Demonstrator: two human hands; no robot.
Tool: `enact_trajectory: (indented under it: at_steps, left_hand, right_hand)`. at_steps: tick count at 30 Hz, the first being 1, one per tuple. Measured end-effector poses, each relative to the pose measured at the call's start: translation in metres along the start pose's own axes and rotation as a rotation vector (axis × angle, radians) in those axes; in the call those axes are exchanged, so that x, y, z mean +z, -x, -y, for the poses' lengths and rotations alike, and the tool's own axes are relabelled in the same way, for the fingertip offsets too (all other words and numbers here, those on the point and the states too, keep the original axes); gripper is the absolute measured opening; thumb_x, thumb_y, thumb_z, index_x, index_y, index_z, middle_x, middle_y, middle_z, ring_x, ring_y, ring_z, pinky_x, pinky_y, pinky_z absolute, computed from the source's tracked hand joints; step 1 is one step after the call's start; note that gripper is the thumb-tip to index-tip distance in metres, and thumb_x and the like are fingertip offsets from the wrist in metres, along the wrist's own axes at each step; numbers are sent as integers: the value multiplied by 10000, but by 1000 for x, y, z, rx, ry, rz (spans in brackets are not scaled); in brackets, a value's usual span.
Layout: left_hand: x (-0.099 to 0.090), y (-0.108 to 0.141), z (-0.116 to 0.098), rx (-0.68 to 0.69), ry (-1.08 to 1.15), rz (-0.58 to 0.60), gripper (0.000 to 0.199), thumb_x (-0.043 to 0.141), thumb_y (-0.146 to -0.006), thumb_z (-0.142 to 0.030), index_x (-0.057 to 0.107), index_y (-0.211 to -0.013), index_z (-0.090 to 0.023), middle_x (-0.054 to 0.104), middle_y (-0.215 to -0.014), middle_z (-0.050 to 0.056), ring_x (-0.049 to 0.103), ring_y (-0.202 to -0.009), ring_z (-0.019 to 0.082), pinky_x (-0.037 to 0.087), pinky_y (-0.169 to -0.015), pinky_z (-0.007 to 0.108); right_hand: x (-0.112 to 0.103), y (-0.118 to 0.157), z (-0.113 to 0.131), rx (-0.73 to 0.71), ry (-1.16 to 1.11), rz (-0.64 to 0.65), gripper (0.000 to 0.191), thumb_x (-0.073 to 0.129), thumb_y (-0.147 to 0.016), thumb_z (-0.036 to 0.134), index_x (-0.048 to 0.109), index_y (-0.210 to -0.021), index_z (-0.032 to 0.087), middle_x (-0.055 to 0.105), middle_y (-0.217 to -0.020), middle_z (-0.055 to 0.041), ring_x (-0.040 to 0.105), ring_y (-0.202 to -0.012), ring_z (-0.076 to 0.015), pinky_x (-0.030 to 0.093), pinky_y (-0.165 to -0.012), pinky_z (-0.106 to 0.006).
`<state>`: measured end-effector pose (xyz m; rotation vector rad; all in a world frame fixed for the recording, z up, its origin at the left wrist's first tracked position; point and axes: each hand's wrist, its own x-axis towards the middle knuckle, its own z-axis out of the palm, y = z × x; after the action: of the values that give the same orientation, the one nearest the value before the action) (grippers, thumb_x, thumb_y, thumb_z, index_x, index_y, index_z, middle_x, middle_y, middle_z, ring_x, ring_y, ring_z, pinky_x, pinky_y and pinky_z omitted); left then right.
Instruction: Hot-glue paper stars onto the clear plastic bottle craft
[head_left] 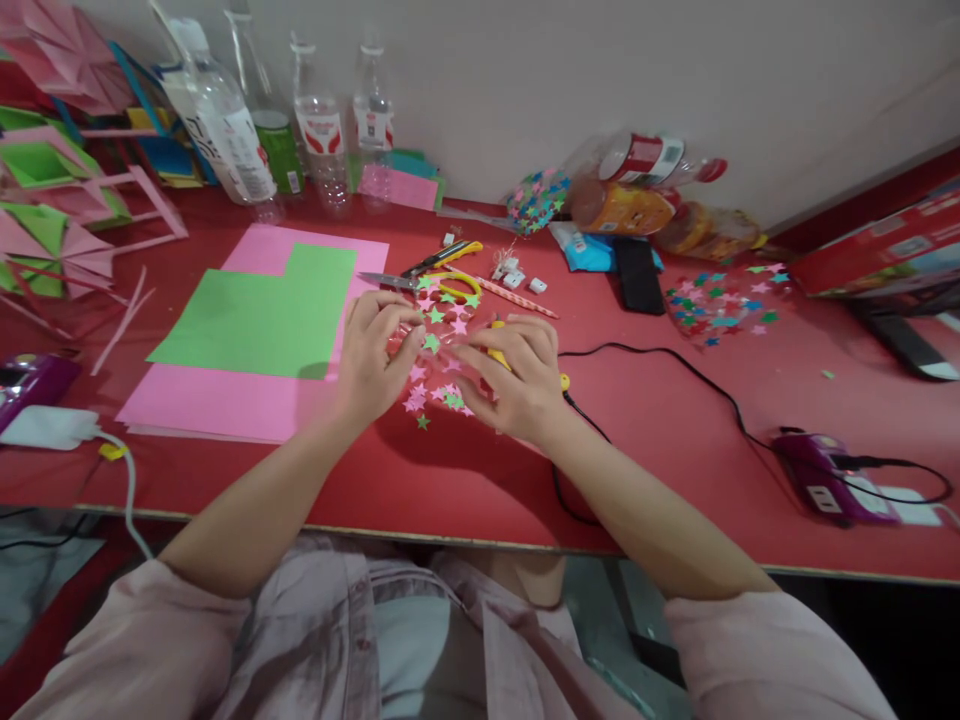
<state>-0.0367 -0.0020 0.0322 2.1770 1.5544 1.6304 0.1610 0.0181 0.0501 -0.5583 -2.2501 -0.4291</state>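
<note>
A clear plastic piece covered with pink and green paper stars (433, 343) sits between my hands above the red table. My left hand (381, 350) is curled round its left side, with thumb and fingers closed on it. On the other side, my right hand (517, 378) has its bent fingers and thumb against the piece; the exact contact is blurred. Loose pink and green stars (420, 398) lie just below. Partly hidden under my right hand is a yellow-and-black tool (564, 382) with a black cord. Yellow-handled scissors (390, 282) and yellow-handled pliers (457, 254) lie behind.
Green paper (255, 320) lies over pink paper (195, 405) at left. Several plastic bottles (322, 140) stand along the wall. Star-covered clear pieces (538, 200), a phone (639, 275) and small white blocks (512, 274) are farther back. A black cord (675, 352) runs to a purple power strip (817, 475).
</note>
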Motion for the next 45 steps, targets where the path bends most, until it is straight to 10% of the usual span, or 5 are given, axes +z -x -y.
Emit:
enact_trajectory:
  at_steps: [8,19,29,38,45]
  left_hand:
    - [-6,-4,2,35,25,15,130,567,-858,-179,626,-966,-220,611,-1046,50,574,-1013,186,443,-941,392]
    - [-4,-3,6,8,-11,19,116,582,-846,-164,648,-914,-230,595,-1056,38,564,-1029,179,458,-945,395]
    - [-8,-6,5,-1,2,-4,94,575,-854,-177,639,-904,-225,595,-1047,36,572,-1014,178,452,-944,387]
    - [-16,-9,11,-150,25,17,235,508,-918,-366,580,-1082,-214,578,-1128,88,523,-1138,221,455,-978,430]
    - [-8,-3,18,-226,192,127,379,505,-904,-482,480,-1222,-277,482,-1277,89,488,-1217,230,539,-868,372]
  right_hand:
    - [-4,-4,-22,117,-135,-24,197,525,-865,183,595,-1046,215,630,-1037,-76,577,-970,-198,446,-853,-385]
    - [2,-14,-7,81,-115,203,442,441,-921,544,636,-1112,196,513,-1344,-97,391,-1242,-265,338,-1075,-459]
    - [-5,-15,-12,84,-176,110,279,528,-900,410,607,-1103,236,548,-1303,-91,473,-1201,-277,388,-1014,-494]
    - [-18,-7,-37,282,-330,329,598,473,-733,76,452,-1319,192,498,-1385,-136,447,-1316,-265,408,-1063,-485]
    - [-10,5,-31,352,-312,346,462,477,-798,93,520,-1245,198,636,-1209,-97,599,-1133,-232,506,-938,-405]
